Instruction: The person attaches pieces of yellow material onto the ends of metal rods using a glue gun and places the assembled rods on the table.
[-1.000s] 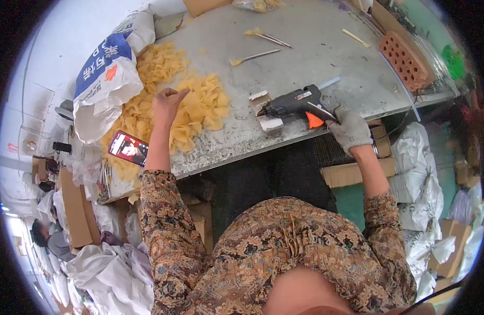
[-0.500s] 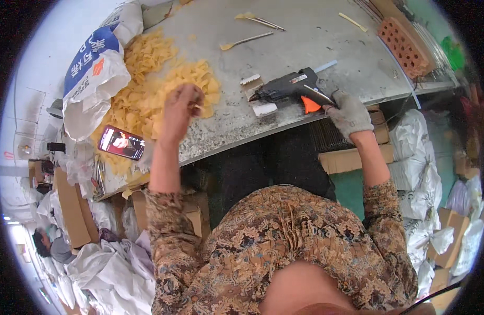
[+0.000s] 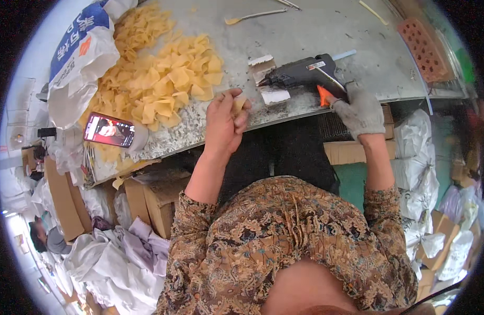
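Observation:
My bare left hand (image 3: 225,119) is over the front edge of the table, its fingers pinching a small pale-yellow petal-like piece (image 3: 239,105). To its left spreads a heap of similar thin yellow pieces (image 3: 166,79). My right hand (image 3: 360,112), in a grey work glove, is wrapped round the handle of a black glue gun (image 3: 297,73), close to its orange trigger (image 3: 323,96). A thin stick (image 3: 330,77) slants across the handle by the glove. The gun's nozzle points left, over a small stained cardboard piece (image 3: 275,95). A pale glue stick (image 3: 344,54) sticks out of its back.
A lit phone (image 3: 109,130) leans at the heap's near edge, beside a white and blue sack (image 3: 84,52). Yellow-tipped rods (image 3: 255,16) lie at the back. A perforated reddish brick (image 3: 424,50) stands far right. Cardboard boxes (image 3: 158,202) and white bags (image 3: 418,157) flank me below.
My left hand has moved right, from the yellow heap toward the glue gun, with a yellow piece pinched in it. The right hand stays on the gun. The whole view has shifted slightly.

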The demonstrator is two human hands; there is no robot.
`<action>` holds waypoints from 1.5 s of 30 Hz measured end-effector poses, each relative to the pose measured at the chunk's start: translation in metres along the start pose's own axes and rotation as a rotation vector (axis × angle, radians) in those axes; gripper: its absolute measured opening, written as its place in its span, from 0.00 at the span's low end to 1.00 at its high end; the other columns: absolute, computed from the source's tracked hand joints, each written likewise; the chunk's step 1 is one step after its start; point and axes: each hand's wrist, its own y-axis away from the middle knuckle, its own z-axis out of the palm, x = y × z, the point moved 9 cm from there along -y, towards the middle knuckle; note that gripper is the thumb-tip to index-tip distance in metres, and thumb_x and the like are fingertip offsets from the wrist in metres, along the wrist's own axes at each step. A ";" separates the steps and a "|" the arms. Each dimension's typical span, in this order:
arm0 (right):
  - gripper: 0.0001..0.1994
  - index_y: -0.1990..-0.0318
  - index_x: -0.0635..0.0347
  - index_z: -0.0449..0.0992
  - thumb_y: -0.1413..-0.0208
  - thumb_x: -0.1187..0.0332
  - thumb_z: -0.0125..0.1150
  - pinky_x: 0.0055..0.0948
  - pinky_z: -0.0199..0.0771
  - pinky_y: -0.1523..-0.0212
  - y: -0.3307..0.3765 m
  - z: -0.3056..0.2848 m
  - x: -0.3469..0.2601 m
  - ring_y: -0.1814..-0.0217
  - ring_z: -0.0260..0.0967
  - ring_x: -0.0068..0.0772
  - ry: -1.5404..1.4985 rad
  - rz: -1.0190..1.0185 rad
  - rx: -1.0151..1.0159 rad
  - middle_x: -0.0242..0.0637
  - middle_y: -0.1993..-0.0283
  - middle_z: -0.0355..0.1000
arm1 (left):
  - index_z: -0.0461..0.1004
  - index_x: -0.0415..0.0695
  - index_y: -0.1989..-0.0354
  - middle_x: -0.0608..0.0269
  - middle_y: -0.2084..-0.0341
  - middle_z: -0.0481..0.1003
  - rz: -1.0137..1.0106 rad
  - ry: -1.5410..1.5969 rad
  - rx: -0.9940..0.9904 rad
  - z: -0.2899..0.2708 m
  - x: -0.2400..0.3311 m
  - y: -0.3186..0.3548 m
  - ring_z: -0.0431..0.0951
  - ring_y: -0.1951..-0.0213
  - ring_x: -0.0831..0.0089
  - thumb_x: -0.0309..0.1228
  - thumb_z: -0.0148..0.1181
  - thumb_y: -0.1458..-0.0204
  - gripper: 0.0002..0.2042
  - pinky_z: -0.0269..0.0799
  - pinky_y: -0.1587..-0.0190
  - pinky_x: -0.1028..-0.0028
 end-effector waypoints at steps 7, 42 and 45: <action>0.29 0.58 0.62 0.72 0.64 0.48 0.66 0.41 0.68 0.63 0.007 -0.010 -0.013 0.61 0.69 0.53 -0.091 -0.053 0.046 0.51 0.66 0.72 | 0.62 0.36 0.55 0.57 0.70 0.71 0.082 -0.130 0.180 0.009 -0.001 -0.007 0.72 0.79 0.76 0.28 0.51 0.45 0.12 0.71 0.80 0.81; 0.18 0.60 0.60 0.72 0.56 0.58 0.59 0.43 0.68 0.66 0.015 -0.012 -0.011 0.65 0.68 0.53 0.029 -0.103 0.100 0.50 0.68 0.69 | 0.66 0.39 0.62 0.66 0.81 0.70 0.205 -0.627 0.112 0.031 0.018 0.001 0.61 0.86 0.84 0.30 0.51 0.45 0.08 0.55 0.85 0.84; 0.16 0.56 0.59 0.72 0.53 0.65 0.58 0.41 0.68 0.66 0.038 -0.045 -0.036 0.66 0.69 0.52 -0.031 -0.209 0.170 0.49 0.69 0.70 | 0.66 0.40 0.62 0.67 0.81 0.67 0.134 -0.477 0.086 0.018 0.007 0.013 0.58 0.87 0.85 0.32 0.51 0.45 0.08 0.53 0.86 0.84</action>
